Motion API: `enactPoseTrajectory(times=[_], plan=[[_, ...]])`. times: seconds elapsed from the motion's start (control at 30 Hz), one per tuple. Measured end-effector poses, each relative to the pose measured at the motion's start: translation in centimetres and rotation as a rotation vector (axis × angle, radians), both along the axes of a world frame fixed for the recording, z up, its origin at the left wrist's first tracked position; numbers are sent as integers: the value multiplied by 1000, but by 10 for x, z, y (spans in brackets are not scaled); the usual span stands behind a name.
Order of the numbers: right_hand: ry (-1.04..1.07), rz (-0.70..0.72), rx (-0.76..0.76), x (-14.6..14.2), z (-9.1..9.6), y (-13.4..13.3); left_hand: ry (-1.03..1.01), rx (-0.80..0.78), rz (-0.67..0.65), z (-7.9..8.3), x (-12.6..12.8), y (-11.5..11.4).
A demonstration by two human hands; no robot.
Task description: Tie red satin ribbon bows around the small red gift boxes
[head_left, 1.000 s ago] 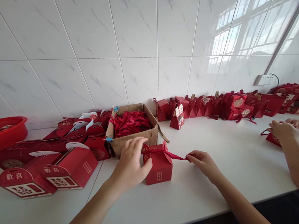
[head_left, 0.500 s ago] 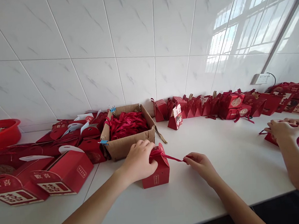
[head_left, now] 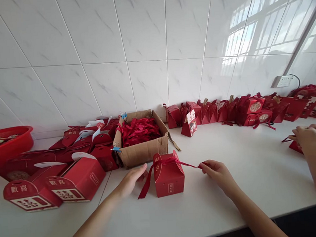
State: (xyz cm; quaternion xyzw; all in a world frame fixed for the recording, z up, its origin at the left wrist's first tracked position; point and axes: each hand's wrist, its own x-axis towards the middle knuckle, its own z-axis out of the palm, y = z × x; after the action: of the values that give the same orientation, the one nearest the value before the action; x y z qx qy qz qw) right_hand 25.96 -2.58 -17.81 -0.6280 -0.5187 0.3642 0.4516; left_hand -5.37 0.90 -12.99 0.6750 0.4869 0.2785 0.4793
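Note:
A small red gift box (head_left: 169, 180) stands upright on the white table, its top flaps folded together. A red ribbon (head_left: 188, 164) runs across its top. My right hand (head_left: 218, 172) pinches one end of this ribbon, pulled out to the right of the box. On the left side, the ribbon's other tail hangs down loose to the table. My left hand (head_left: 131, 179) is just left of the box, open, with thumb and fingers apart and partly blurred; its fingertips are close to the loose tail.
Behind the box, a cardboard box (head_left: 147, 152) holds red ribbons. Red cartons (head_left: 77, 181) and a red basin (head_left: 13, 146) are at left; a person's hand reaches into the basin. Finished-looking boxes (head_left: 207, 112) line the wall. Another person's hands (head_left: 311, 136) work at right.
My left hand has let go of the box's top and moved left and down. The ribbon's left tail now shows. My right hand still holds its end. The view has shifted slightly left.

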Motion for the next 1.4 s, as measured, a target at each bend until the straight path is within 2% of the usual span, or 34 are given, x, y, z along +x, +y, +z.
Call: enactPoseTrajectory(times=[0.1, 0.17, 0.3, 0.4, 0.5, 0.57, 0.7, 1.07, 1.4], plan=[[7, -2, -3, 0, -1, 0, -153, -170, -58, 5, 4, -9], [5, -5, -5, -1, -1, 1, -234, -264, -45, 4, 5, -11], [0, -8, 6, 0, 1, 1, -252, -394, -56, 3, -1, -8], [-8, -21, 26, 2, 7, 4, -281, -312, -81, 13, -8, -2], [-31, -51, 52, 7, 14, 9, -292, -178, -38, 25, -10, 2], [-55, -74, 66, 11, 19, 14, -269, -162, -15, 27, -9, 5], [-116, -86, 70, 14, 18, 23, -229, -233, -13, 19, -8, 9], [-224, -26, -20, 18, -7, 29, -140, -271, -11, -14, -20, 12], [-219, -47, -87, 21, -9, 30, -187, -256, -1, -21, -26, 11]])
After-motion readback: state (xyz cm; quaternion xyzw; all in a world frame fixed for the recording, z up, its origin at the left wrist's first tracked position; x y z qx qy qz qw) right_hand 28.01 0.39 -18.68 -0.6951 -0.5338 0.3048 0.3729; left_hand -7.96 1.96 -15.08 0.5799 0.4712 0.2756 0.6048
